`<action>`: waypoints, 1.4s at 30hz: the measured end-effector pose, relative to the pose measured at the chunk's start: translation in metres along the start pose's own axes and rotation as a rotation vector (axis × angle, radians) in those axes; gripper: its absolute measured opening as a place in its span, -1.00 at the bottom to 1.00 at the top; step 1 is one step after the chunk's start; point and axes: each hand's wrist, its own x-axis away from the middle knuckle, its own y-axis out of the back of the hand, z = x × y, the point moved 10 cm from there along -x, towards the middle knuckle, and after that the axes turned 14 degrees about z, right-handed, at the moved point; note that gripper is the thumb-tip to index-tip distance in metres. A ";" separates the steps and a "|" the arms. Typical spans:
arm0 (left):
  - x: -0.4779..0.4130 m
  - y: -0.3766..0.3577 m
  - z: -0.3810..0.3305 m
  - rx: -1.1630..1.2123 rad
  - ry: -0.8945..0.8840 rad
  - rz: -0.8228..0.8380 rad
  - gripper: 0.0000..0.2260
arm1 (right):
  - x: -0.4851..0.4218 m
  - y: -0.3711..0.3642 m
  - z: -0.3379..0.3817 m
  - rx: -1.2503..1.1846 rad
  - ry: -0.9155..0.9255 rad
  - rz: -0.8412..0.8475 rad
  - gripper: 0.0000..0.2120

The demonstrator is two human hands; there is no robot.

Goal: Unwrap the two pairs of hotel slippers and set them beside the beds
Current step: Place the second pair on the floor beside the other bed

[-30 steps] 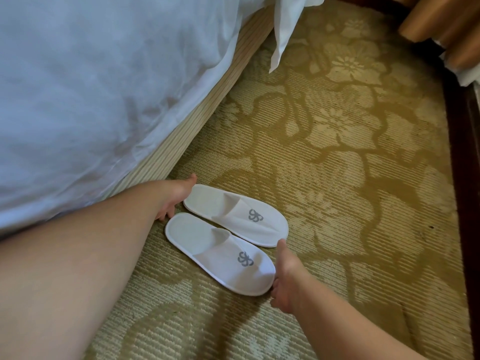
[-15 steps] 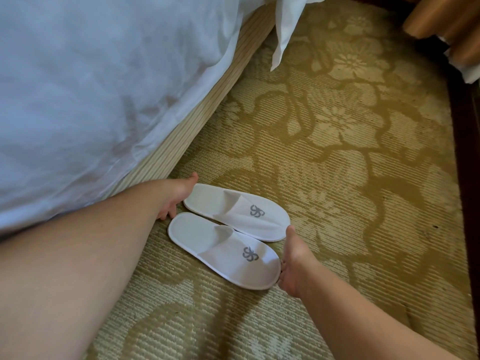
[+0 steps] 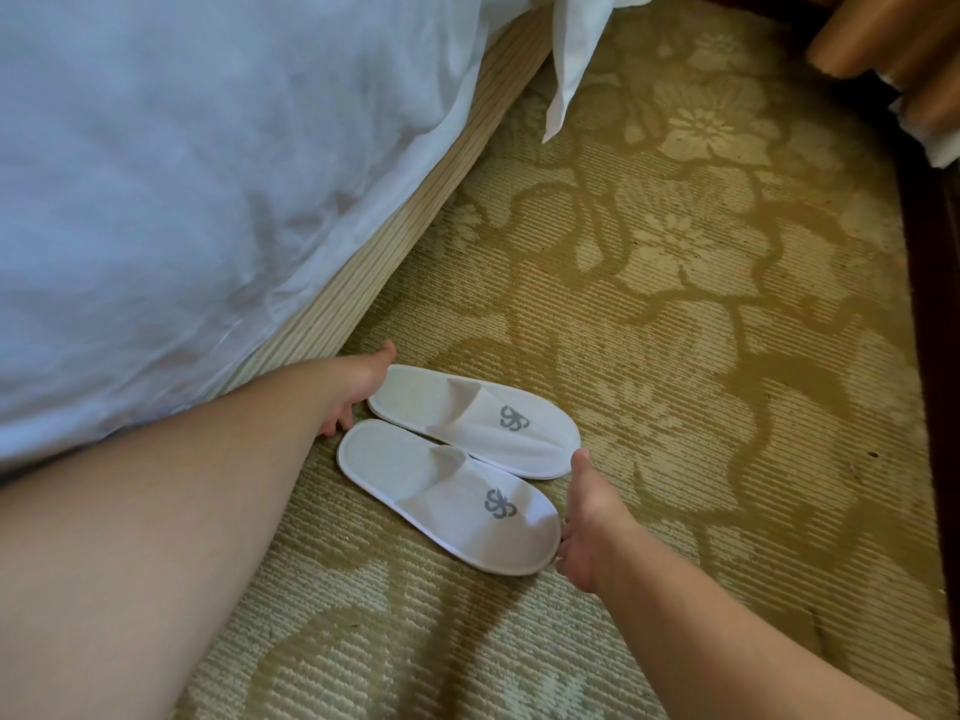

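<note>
Two white slippers with a grey knot logo lie side by side on the carpet next to the bed. The far slipper (image 3: 470, 415) is closer to the bed base, the near slipper (image 3: 447, 498) closer to me. No wrapper is on them. My left hand (image 3: 358, 389) rests against their heel ends, fingers spread. My right hand (image 3: 584, 522) touches their toe ends, thumb up by the far slipper's toe, fingers at the near one's toe. Neither hand grips a slipper.
The bed's white duvet (image 3: 182, 174) overhangs a striped beige base (image 3: 405, 236) on the left. Patterned gold carpet (image 3: 701, 330) stretches to the right. A dark wooden edge (image 3: 930, 314) and tan curtain folds (image 3: 883, 39) stand at the far right.
The slippers' toe ends have swung away from me. My right hand has moved with them, staying at the toes. My left hand has stayed at the heels.
</note>
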 end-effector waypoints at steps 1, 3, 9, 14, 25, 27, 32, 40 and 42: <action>0.000 0.000 -0.001 0.004 -0.007 -0.003 -0.14 | 0.000 0.000 0.001 0.005 -0.005 0.002 -0.32; 0.001 0.001 -0.002 0.012 -0.019 -0.003 -0.15 | 0.002 0.001 0.003 0.031 -0.013 0.003 -0.26; 0.003 0.001 -0.001 0.043 -0.035 -0.021 -0.17 | 0.007 0.008 0.004 0.124 -0.013 -0.037 -0.14; 0.003 -0.001 0.001 0.043 -0.033 -0.015 -0.20 | 0.013 0.003 -0.005 0.037 -0.086 -0.028 -0.16; 0.003 -0.001 -0.002 0.104 -0.070 -0.043 -0.22 | 0.007 0.001 -0.003 -0.060 -0.083 -0.086 -0.46; 0.004 0.000 -0.003 0.107 -0.068 -0.051 -0.21 | 0.006 -0.001 -0.003 -0.070 -0.083 -0.082 -0.48; 0.002 0.000 0.001 0.122 -0.065 -0.069 -0.24 | -0.005 -0.003 -0.005 -0.056 -0.062 -0.034 -0.46; -0.002 0.006 0.000 0.090 -0.126 -0.175 -0.23 | -0.012 -0.002 -0.006 -0.055 -0.069 -0.001 -0.39; -0.003 0.009 0.003 0.061 -0.122 -0.198 -0.22 | -0.012 -0.002 -0.006 -0.044 -0.080 -0.001 -0.36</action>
